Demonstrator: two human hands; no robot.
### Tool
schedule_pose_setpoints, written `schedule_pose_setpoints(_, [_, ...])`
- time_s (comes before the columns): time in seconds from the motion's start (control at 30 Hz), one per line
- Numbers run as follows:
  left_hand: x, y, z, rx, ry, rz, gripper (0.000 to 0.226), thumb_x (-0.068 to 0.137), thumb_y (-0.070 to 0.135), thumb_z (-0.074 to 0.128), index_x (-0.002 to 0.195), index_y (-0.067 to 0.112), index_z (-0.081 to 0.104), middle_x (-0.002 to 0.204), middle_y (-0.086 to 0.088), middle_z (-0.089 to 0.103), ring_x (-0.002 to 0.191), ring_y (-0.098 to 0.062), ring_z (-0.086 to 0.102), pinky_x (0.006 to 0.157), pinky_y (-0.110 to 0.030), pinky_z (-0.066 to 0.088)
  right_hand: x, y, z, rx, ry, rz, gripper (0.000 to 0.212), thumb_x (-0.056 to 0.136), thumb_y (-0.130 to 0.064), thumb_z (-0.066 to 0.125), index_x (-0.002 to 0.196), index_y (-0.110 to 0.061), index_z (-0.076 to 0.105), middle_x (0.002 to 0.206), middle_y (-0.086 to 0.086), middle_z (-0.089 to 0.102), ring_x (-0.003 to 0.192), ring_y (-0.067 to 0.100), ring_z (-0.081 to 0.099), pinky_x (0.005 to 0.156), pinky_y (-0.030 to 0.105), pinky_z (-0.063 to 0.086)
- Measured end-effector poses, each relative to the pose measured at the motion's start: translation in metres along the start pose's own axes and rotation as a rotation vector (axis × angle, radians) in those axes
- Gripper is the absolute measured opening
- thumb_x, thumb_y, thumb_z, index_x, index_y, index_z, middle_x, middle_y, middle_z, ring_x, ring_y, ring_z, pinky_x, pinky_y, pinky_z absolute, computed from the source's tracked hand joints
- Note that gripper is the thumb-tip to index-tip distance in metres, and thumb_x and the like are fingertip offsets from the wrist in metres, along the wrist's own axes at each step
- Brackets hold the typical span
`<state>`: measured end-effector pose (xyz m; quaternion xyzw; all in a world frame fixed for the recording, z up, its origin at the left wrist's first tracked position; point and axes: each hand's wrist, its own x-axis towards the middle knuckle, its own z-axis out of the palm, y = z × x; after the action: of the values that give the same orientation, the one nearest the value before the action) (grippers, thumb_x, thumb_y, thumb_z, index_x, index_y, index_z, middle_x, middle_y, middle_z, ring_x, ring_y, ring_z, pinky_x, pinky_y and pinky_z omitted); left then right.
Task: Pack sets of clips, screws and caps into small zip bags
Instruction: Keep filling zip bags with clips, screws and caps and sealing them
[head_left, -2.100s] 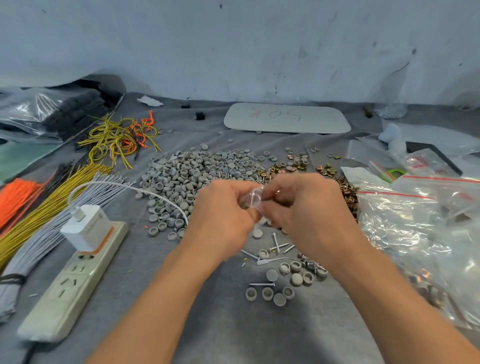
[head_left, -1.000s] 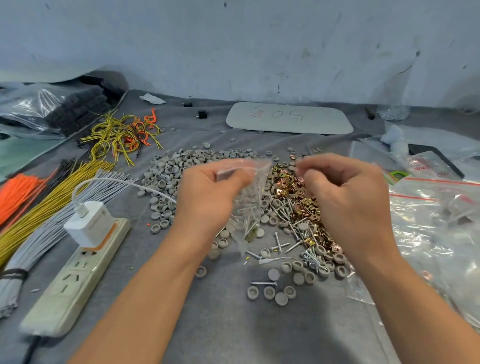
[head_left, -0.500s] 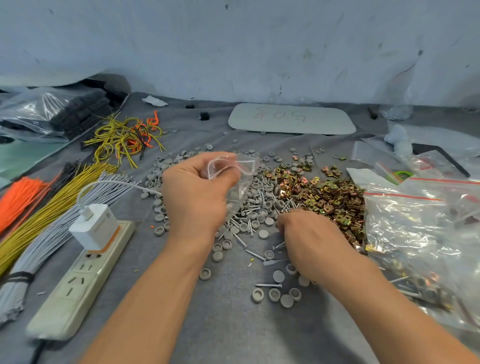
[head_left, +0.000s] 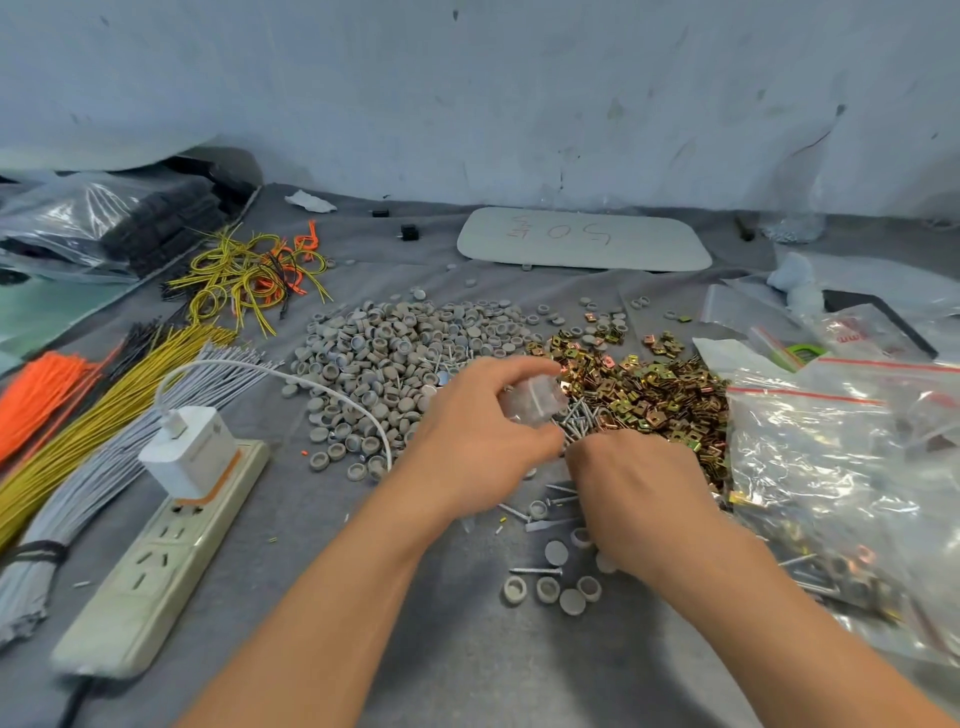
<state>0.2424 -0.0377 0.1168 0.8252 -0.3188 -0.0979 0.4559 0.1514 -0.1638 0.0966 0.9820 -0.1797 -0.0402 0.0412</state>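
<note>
My left hand (head_left: 478, 447) holds a small clear zip bag (head_left: 535, 397) up by its mouth, just above the table. Right beside it, my right hand (head_left: 639, 493) is down on the pile of silver screws (head_left: 576, 415), fingers curled and pinching into them; the fingertips are partly hidden. Behind lies a wide heap of grey caps (head_left: 395, 353). A heap of brass-coloured clips (head_left: 649, 389) sits to its right. Several loose caps (head_left: 550, 590) and a screw lie in front of my hands.
A power strip (head_left: 156, 551) with a white charger (head_left: 189, 449) lies at the left, its cable crossing the caps. Bundled wires (head_left: 78, 415) fill the far left. Large zip bags (head_left: 831, 467) of parts crowd the right edge. A white plate (head_left: 582, 239) lies by the wall.
My hands parted after working the bag together. The left kept the bag and lowered it toward the piles; the right dropped to the screw pile and stays there.
</note>
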Motion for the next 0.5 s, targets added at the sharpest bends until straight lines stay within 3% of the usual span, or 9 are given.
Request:
schedule_pose_setpoints(0.1, [-0.004, 0.003, 0.004, 0.107, -0.228, 0.032, 0.064, 0.061, 0.05, 0.07, 0.125, 0.053, 0.063, 0.116, 0.025, 0.053, 0.106, 0.001, 0.056, 0.098, -0.031, 0.048, 0.0, 0.001, -0.001, -0.011, 0.029, -0.026, 0.02, 0.084, -0.027, 0.073, 0.096, -0.029, 0.057, 0.097, -0.005, 0.066, 0.099, 0.024, 0.07, 0.063, 0.033, 0.037])
schedule_pose_setpoints(0.2, [-0.006, 0.003, 0.004, 0.119, -0.415, 0.035, 0.065, 0.058, 0.069, 0.071, 0.121, 0.06, 0.06, 0.119, 0.031, 0.05, 0.111, 0.011, 0.05, 0.1, -0.028, 0.044, -0.001, 0.003, 0.006, 0.004, 0.108, -0.052, 0.029, 0.088, -0.026, 0.064, 0.117, -0.024, 0.061, 0.099, -0.007, 0.066, 0.098, 0.022, 0.07, 0.062, 0.03, 0.035])
schedule_pose_setpoints(0.3, [-0.006, 0.007, 0.001, 0.006, -0.464, -0.006, 0.063, 0.071, 0.085, 0.051, 0.122, 0.051, 0.066, 0.125, 0.026, 0.063, 0.12, 0.005, 0.056, 0.11, -0.038, 0.043, -0.002, 0.004, 0.014, 0.089, 0.144, -0.117, 0.016, 0.089, -0.021, 0.061, 0.104, -0.025, 0.059, 0.088, -0.006, 0.058, 0.099, 0.024, 0.066, 0.068, 0.032, 0.035])
schedule_pose_setpoints(0.37, [-0.007, 0.009, 0.0, -0.051, -0.429, -0.061, 0.07, 0.076, 0.092, 0.033, 0.116, 0.05, 0.071, 0.118, 0.024, 0.071, 0.115, 0.003, 0.063, 0.111, -0.042, 0.044, -0.002, 0.006, 0.017, 0.166, 0.11, -0.142, 0.01, 0.087, -0.015, 0.061, 0.089, -0.021, 0.054, 0.085, -0.005, 0.049, 0.095, 0.026, 0.064, 0.071, 0.033, 0.041])
schedule_pose_setpoints(0.5, [-0.007, 0.008, -0.004, -0.053, -0.379, -0.142, 0.095, 0.059, 0.108, 0.013, 0.106, 0.053, 0.075, 0.109, 0.026, 0.072, 0.114, -0.007, 0.067, 0.109, -0.047, 0.044, -0.003, 0.008, 0.016, 0.211, 0.07, -0.181, 0.003, 0.09, -0.018, 0.06, 0.09, -0.018, 0.057, 0.092, 0.002, 0.059, 0.087, 0.028, 0.065, 0.072, 0.037, 0.052])
